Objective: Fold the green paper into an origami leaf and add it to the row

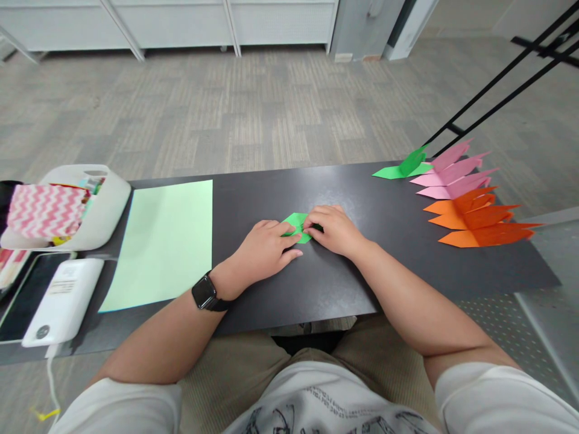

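Note:
A small folded piece of green paper lies on the dark tabletop in front of me. My left hand, with a black watch on its wrist, rests palm down on the paper's left part. Its fingers are stretched over the paper, with the thumb apart on the table. At the paper's right side, my right hand is closed, thumb and fingertips pinching the edge. My fingers hide much of the folded shape. Several folded paper figures stand in a row at the right: a green one, pink ones and orange ones.
A large pale green sheet lies left of my hands. Farther left are a white basket with a pink zigzag-patterned item, a phone and a white power bank with a cable. A black metal frame stands beyond the table's right end.

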The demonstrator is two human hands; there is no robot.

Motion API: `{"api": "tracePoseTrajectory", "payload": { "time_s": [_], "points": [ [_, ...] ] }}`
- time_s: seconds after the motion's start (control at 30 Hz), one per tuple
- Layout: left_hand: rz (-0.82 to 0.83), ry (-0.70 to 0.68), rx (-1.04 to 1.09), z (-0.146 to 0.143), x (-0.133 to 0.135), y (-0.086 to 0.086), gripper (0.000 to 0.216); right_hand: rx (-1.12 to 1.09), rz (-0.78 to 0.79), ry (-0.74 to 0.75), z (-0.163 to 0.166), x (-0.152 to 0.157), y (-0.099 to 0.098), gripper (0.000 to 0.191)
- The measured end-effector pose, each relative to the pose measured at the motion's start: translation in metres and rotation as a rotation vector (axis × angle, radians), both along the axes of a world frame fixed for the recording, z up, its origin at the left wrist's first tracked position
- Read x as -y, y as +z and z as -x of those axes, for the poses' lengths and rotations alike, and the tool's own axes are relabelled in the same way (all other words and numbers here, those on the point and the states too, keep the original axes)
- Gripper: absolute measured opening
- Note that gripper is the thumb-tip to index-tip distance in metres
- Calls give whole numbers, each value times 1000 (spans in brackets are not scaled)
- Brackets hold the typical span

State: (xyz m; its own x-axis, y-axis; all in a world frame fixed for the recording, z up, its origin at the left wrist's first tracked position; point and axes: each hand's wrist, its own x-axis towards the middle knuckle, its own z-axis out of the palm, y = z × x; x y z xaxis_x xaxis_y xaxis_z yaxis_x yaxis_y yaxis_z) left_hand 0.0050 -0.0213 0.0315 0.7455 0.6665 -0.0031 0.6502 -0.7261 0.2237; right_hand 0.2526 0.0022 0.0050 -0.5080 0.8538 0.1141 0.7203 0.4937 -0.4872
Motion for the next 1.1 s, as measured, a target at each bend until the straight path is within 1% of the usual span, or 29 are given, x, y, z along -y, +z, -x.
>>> {"api": "tracePoseTrajectory", "payload": {
  "time_s": [0.23, 0.5, 0.57, 0.7, 0.77, 0.83, 0.9, 1.0, 1.1],
  "points": [
    [-13, -12, -2, -1, 1, 4, 44, 12, -6, -10, 0, 1, -1, 7],
    [-11, -6, -46, -1, 2, 6, 43, 9, -11, -12, -3, 1, -1, 4],
    [-1, -2, -57, -2, 2, 7, 43, 14, -38, -61, -7, 1, -2, 15],
    [-1, 0, -57, -2, 3, 8, 42, 37, -62, -169, -18, 2, -6, 48],
    [-4, 0, -52, -2, 4, 8, 42, 43, -48, -193, -25, 1, -8, 57],
    [-1, 1, -51, -2, 4, 7, 42, 31, -24, -193, -32, -1, -8, 60],
    [0, 3, -54, -2, 4, 6, 42, -29, -15, -179, -38, -4, -4, 57],
    [-2, 5, -51, -3, 4, 5, 42, -176, -69, -211, -39, -6, 5, 41],
    [-4, 6, -41, -3, 5, 5, 42, -194, -135, -227, -29, -4, 8, 27]
  ]
}}
